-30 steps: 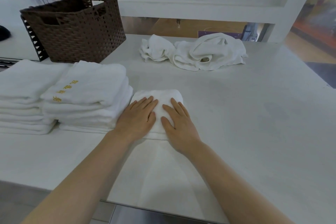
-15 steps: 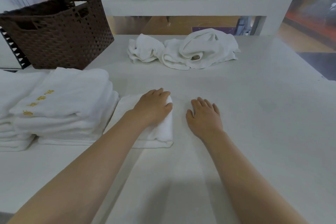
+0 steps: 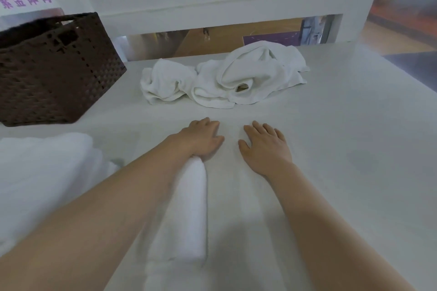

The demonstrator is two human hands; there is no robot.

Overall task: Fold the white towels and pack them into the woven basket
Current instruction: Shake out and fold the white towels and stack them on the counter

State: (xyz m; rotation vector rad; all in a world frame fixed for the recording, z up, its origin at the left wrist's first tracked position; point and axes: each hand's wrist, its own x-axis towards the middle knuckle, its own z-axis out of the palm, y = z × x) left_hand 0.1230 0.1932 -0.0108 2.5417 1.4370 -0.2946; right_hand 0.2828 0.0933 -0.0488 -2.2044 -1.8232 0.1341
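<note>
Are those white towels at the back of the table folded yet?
No. The two white cloth towels at the back lie crumpled in loose heaps, full of wrinkles, beside the brown woven basket.

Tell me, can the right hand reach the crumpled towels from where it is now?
Probably yes. The right hand lies flat on the table, and only bare surface separates it from the crumpled towels ahead.
</note>
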